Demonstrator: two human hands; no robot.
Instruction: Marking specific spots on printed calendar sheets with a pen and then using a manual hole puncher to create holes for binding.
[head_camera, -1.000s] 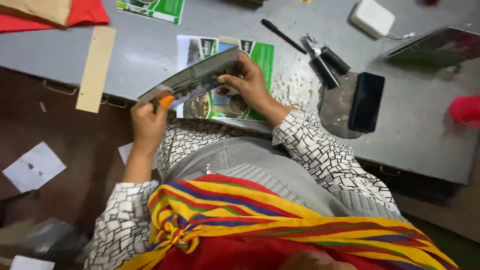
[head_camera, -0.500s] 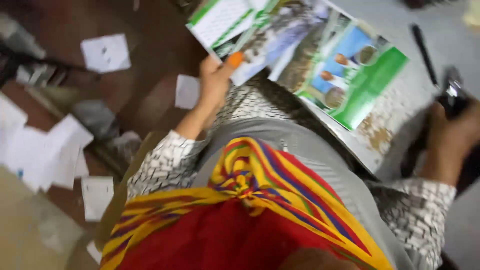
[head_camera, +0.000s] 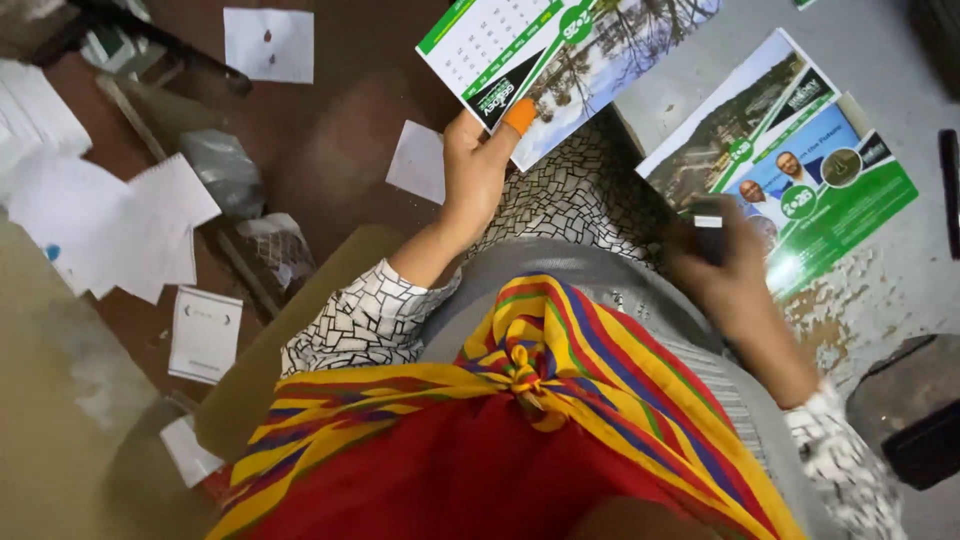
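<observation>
My left hand (head_camera: 475, 175) pinches the lower edge of a printed calendar sheet (head_camera: 560, 50), green and white with a landscape photo, held over the table's edge. An orange cap covers the thumb tip. My right hand (head_camera: 735, 275) is blurred and grips a small dark object (head_camera: 707, 222); what it is I cannot tell. It hovers over the near corner of a stack of green printed sheets (head_camera: 820, 170) lying on the grey table (head_camera: 880, 60).
White paper scraps (head_camera: 268, 42) and small cards (head_camera: 205, 333) litter the brown floor at left. A black pen (head_camera: 950, 190) lies at the table's right edge. A grey round object with a black phone (head_camera: 915, 430) sits at lower right.
My right hand came in from the far right, now holding a dark object over the green sheets. My left hand keeps the calendar sheet, flatter and more toward the left.
</observation>
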